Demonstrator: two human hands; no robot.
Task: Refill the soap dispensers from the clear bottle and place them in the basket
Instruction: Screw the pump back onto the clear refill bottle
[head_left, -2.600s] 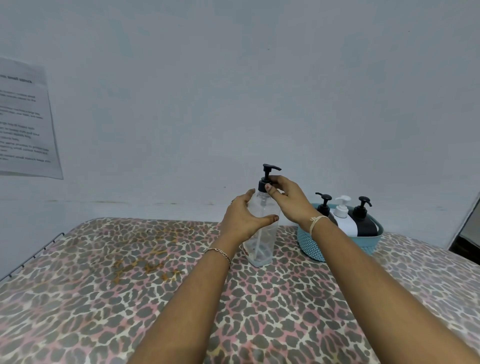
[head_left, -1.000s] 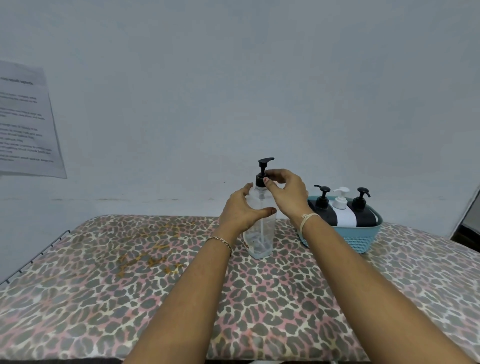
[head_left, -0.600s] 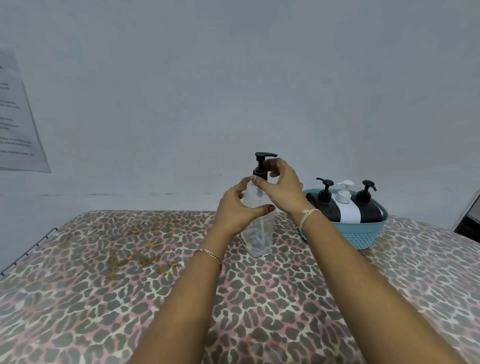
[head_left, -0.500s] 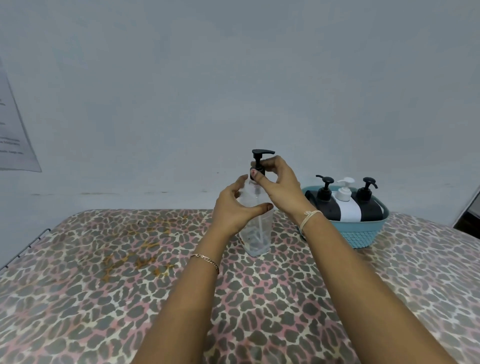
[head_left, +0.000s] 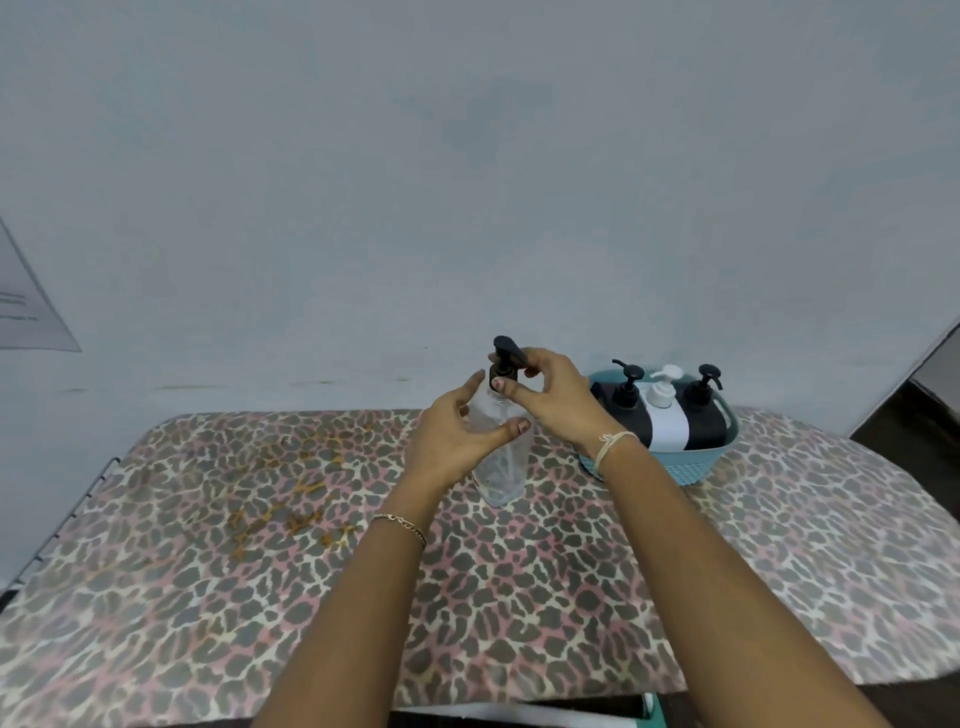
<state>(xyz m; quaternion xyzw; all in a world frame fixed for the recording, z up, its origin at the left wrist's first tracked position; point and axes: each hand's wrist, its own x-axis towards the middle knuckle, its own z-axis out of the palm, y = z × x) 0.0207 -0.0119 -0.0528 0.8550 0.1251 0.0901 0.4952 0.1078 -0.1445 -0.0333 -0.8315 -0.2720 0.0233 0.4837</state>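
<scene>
A clear square plastic bottle (head_left: 501, 462) with a black pump head (head_left: 505, 358) stands upright on the leopard-print table (head_left: 208, 545), near its far edge and just past centre. The left hand (head_left: 452, 441) cups the bottle's body from nine o'clock: the thumb lies across the near face and the other fingers (head_left: 472, 382) reach up behind the shoulder, loosely spread; whether the palm presses the plastic cannot be told. The right hand (head_left: 553, 402) comes in from three o'clock, its thumb and forefinger closed narrowly on the black collar of the pump, with the nozzle poking out above them toward ten o'clock.

At three o'clock from the bottle, just beside the right wrist, sits a teal woven plastic basket (head_left: 691, 467). Three dispensers stand in it side by side: a black dispenser (head_left: 626, 410), a white dispenser (head_left: 665, 415) in the middle, and a second black dispenser (head_left: 704, 415). A printed paper sheet (head_left: 28, 317) hangs on the wall at nine o'clock.
</scene>
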